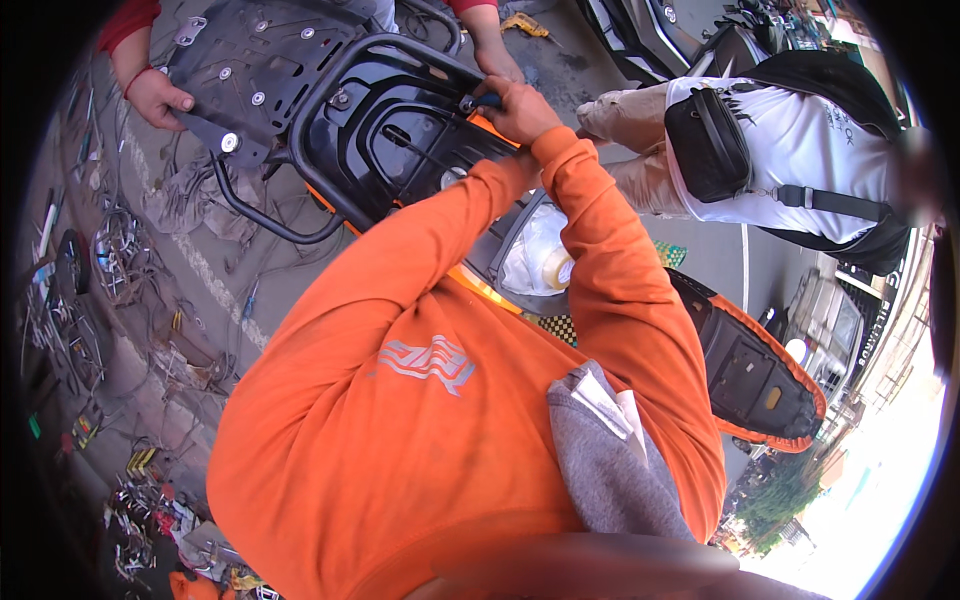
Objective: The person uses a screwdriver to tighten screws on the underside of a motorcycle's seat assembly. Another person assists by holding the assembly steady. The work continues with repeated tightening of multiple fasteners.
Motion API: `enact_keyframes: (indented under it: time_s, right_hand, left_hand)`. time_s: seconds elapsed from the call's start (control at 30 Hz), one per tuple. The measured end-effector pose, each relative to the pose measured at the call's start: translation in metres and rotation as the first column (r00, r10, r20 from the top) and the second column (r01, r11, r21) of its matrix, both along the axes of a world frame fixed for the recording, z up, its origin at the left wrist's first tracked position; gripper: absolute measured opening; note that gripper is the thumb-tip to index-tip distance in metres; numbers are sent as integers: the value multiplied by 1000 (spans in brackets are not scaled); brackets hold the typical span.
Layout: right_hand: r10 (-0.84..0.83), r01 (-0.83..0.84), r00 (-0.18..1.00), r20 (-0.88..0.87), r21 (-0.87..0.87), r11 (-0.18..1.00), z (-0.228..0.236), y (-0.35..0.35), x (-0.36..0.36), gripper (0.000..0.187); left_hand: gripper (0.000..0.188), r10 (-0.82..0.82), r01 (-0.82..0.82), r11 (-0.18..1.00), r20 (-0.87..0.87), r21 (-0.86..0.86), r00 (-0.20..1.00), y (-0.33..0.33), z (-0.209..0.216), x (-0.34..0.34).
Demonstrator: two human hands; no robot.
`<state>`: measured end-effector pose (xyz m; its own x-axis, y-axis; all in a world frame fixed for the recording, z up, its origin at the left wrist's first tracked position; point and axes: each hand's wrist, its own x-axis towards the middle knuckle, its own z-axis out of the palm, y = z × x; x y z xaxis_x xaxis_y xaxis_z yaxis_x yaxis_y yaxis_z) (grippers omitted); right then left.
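Observation:
My right hand is closed around a dark blue tool handle at the right edge of a black tubular rear rack on an orange motorcycle. The tool's working end is hidden. My left hand reaches in beneath my right wrist; its fingers are mostly covered, so their hold does not show. A flat black metal plate with several bolts and washers lies at the rack's far left. A co-worker in red sleeves has one hand at the plate's left edge and the other just beyond my right hand.
A clear plastic bag with a tape roll sits by my right forearm. An orange-edged seat, underside up, lies to the right. A bystander with a black bag stands close by. Cables, parts and a yellow drill lie on the ground.

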<state>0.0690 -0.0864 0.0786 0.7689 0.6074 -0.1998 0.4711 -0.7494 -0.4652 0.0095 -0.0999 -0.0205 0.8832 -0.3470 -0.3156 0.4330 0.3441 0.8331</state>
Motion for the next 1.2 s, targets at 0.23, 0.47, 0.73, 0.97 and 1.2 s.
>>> enact_keyframes:
  time_s: [0.23, 0.47, 0.73, 0.97, 1.2]
  right_hand:
    - [-185, 185, 983, -9, 1, 983, 6, -3, -8, 35]
    - [-498, 470, 857, 129, 199, 860, -12, 25, -19, 33]
    - [-442, 401, 895, 66, 320, 859, -38, 21, -18, 36]
    - [-3, 13, 997, -74, 131, 991, -28, 1, 15, 28]
    - [-14, 28, 986, -165, 79, 996, -22, -1, 17, 28]
  left_hand:
    - [22, -148, 72, 959, -271, -273, 951, 63, 0, -77]
    - [45, -190, 344, 904, -484, 253, 854, 247, 104, -49]
    - [47, -78, 249, 927, -507, 279, 858, 262, 71, -52]
    - [44, 278, -121, 938, -496, 325, 823, 125, 56, -102]
    - [26, 80, -156, 983, -547, -95, 833, 44, 22, -88]
